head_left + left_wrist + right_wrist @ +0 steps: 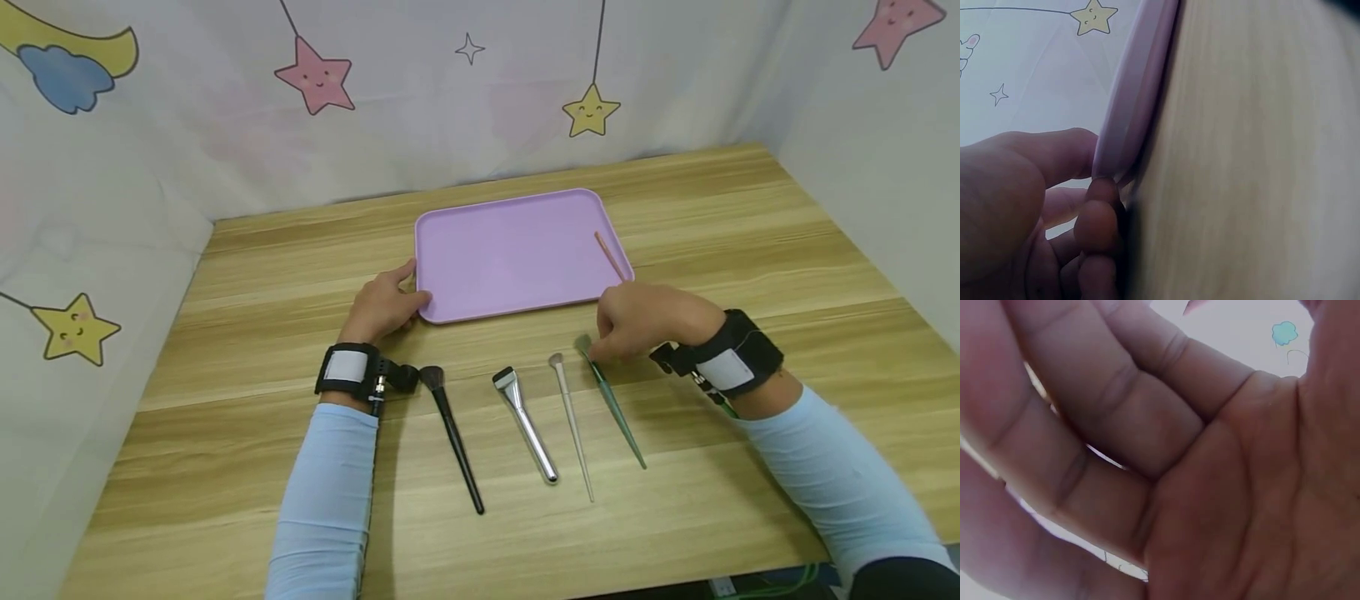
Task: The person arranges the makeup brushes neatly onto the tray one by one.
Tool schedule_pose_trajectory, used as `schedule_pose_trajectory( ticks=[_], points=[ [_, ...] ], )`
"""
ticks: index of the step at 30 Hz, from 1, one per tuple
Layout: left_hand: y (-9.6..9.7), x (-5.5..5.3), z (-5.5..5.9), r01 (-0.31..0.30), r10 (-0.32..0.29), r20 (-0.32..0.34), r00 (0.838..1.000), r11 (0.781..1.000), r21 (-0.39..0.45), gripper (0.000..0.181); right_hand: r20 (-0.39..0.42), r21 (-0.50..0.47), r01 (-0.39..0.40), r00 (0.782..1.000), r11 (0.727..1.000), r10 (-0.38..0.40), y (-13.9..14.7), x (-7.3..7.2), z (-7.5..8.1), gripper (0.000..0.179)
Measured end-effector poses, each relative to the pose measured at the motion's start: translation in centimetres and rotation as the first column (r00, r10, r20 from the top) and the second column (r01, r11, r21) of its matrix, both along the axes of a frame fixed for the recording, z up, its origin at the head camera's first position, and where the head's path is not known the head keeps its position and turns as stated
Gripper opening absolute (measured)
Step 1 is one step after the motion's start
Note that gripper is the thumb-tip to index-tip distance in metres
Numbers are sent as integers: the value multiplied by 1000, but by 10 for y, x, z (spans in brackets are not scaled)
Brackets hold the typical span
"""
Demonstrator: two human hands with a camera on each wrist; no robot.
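A lilac tray [510, 250] lies toward the back of the table. My left hand [381, 307] grips its near left corner, thumb at the rim; the left wrist view shows fingers [1097, 225] under the tray edge [1129, 106]. At the neck of a green makeup brush [617, 408], my right hand [652, 315] pinches with thumb and curled fingers, the fingertips partly hidden. A thin brownish stick [608, 254] shows over the tray's right side, its lower end hidden behind this hand. Only the palm [1222, 487] and curved fingers fill the right wrist view.
Left of the green brush lie a thin pale brush [573, 429], a silver-handled flat brush [532, 433] and a black brush [455, 442]. A white curtain [420, 100] with printed stars stands behind the wooden table [247, 333].
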State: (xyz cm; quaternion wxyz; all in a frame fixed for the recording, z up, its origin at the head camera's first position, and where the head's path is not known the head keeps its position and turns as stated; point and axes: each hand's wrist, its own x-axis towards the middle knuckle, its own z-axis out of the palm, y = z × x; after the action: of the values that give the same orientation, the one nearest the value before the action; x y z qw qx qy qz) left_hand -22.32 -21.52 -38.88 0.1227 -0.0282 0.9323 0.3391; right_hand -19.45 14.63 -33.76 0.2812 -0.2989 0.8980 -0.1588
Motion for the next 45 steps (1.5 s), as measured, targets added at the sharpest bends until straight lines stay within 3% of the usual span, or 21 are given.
schedule_pose_trajectory(
  ticks=[11,17,23,30,37,45],
  points=[
    [0,1,1,2,-2,7,1000,1000,-5,74,29,51,-24,999,998,22,-9,8,1,45],
    [1,0,2,1,-1,8,1000,1000,-3,73,-13,105,-10,1000,994,11,-12,15,-1,44],
    [1,0,1,-1,1,7,1000,1000,-2,74,-56,148,-66,996,987,75,-14,16,-5,33],
    [1,0,-1,-8,8,4,1000,1000,5,74,17,102,-83,996,991,82,-12,13,-6,25],
    [1,1,1,2,-2,2,1000,1000,-4,74,104,6,-13,995,1000,12,-8,7,-5,22],
    [2,1,1,2,-3,-3,1000,1000,-9,74,85,-77,18,996,997,-11,-7,4,-3,15]
  ],
)
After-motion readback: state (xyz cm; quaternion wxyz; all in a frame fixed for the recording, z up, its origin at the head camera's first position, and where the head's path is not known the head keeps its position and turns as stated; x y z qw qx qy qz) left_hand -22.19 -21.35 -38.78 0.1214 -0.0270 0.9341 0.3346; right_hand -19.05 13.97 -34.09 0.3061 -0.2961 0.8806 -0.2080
